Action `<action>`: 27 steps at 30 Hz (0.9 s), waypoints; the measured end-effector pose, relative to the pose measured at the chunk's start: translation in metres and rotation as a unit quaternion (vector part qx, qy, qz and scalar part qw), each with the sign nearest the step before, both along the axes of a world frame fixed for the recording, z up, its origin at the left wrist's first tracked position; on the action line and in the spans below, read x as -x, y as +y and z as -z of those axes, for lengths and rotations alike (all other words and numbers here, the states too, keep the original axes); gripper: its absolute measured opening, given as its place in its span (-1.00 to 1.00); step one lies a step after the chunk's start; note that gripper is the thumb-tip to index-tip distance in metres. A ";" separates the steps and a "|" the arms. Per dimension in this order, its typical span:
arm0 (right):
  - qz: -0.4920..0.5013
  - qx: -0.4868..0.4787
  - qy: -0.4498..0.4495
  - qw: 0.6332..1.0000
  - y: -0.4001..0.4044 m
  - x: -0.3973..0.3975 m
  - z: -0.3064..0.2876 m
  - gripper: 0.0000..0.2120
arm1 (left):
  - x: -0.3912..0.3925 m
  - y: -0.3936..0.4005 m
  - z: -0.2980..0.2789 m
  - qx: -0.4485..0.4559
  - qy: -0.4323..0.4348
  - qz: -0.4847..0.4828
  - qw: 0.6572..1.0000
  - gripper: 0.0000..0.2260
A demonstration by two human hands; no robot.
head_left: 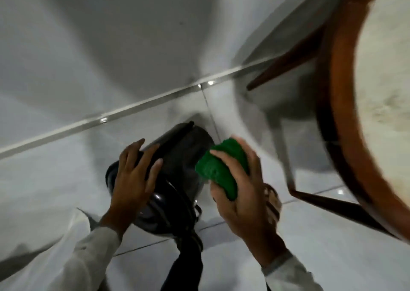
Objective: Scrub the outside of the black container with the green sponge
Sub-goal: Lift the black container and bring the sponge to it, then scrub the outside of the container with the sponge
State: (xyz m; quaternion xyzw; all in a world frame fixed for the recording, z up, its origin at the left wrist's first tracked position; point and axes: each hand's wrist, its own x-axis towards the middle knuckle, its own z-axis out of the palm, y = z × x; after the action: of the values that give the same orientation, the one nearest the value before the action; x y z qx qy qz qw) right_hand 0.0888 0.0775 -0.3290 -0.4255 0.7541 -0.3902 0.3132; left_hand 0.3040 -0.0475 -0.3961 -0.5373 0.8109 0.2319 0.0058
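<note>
The black container (177,157) is held low over the white floor, tilted on its side, with its glossy round end toward me. My left hand (133,175) lies spread over its left side, with fingers on its upper edge, holding it. My right hand (239,188) is closed on the green sponge (221,168), folded in the fingers. The sponge sits just right of the container's side; whether it touches is unclear through the blur.
A round wooden table (346,113) with a pale top fills the right edge, its dark legs (288,62) reaching down to the white tiled floor (55,179). A white wall (111,35) meets the floor along a shiny skirting strip. My foot and dark trouser leg (188,266) are below the container.
</note>
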 end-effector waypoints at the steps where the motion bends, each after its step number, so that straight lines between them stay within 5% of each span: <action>1: -0.011 -0.022 -0.044 0.999 -0.010 -0.022 0.025 -0.50 | -0.020 -0.001 0.007 0.021 0.020 -0.014 0.999 -0.47; 5: -0.109 -0.060 -0.130 0.984 -0.045 -0.080 0.097 -0.52 | -0.062 0.003 0.032 0.079 0.089 -0.048 0.992 -0.43; 9: -0.239 -0.001 0.009 0.971 -0.057 -0.124 0.156 -0.48 | -0.091 0.005 0.057 0.093 0.160 -0.079 0.980 -0.49; 13: -0.148 -0.063 0.102 0.982 -0.100 -0.106 0.215 -0.53 | -0.133 0.010 0.074 0.102 0.185 -0.088 0.973 -0.55; 15: -0.046 -0.147 0.061 0.986 -0.129 -0.083 0.239 -0.57 | -0.142 0.011 0.076 0.091 0.196 -0.105 0.971 -0.56; 19: -0.008 -0.160 -0.038 0.986 -0.145 -0.085 0.212 -0.56 | -0.118 -0.006 0.074 0.086 0.203 -0.124 0.967 -0.53; 24: -0.257 0.044 -0.025 0.965 -0.083 -0.153 0.149 -0.58 | -0.104 -0.011 0.071 0.098 0.209 -0.067 0.971 -0.51; 27: -0.178 -0.004 0.025 0.984 -0.107 -0.115 0.190 -0.65 | -0.108 -0.009 0.072 0.090 0.196 -0.051 0.975 -0.50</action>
State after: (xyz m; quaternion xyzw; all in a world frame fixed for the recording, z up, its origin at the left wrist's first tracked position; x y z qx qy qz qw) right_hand 0.2035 -0.0290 -0.5186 -0.5612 0.6756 -0.3141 0.3607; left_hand 0.4122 -0.0569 -0.4676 -0.5202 0.7855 0.2586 -0.2133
